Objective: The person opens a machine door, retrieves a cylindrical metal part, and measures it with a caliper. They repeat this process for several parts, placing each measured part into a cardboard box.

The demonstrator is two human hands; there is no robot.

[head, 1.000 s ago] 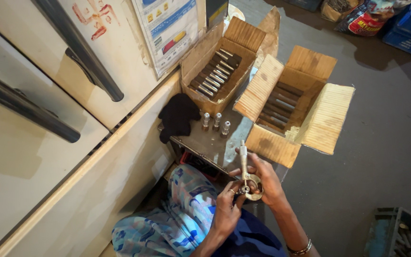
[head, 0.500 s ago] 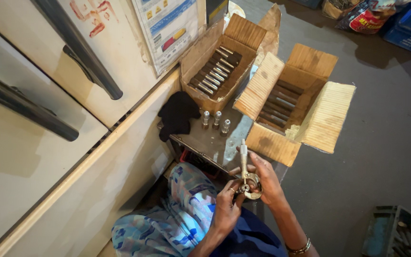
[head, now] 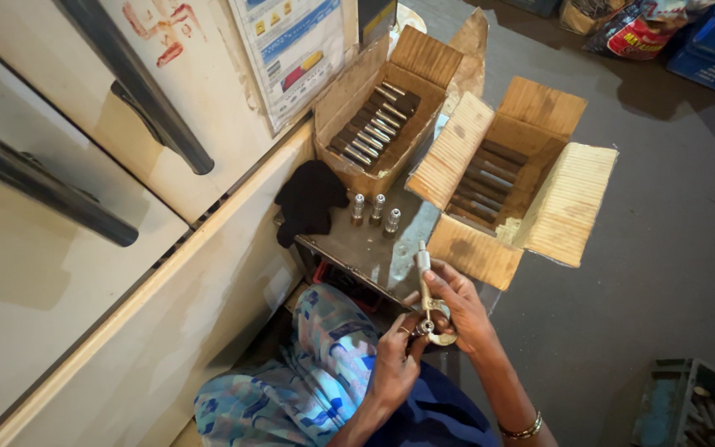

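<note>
My right hand (head: 461,306) grips a slim metal measuring gauge (head: 425,285) with a round frame at its lower end. My left hand (head: 395,352) pinches a small shiny metal part (head: 426,326) held inside that frame. Both hands hover over my lap, just in front of a small dark metal stand (head: 374,252). Three short silver cylinders (head: 374,211) stand upright in a row on the stand, beyond my hands.
Two open cardboard boxes (head: 378,124) (head: 498,178) with rows of metal cylinders sit past the stand. A black cloth (head: 308,203) lies at its left. A cream cabinet with dark bar handles (head: 134,83) fills the left. A blue crate (head: 688,406) is at lower right.
Both hands stay on the gauge and part, with only small finger movements. The boxes and cylinders have not moved.
</note>
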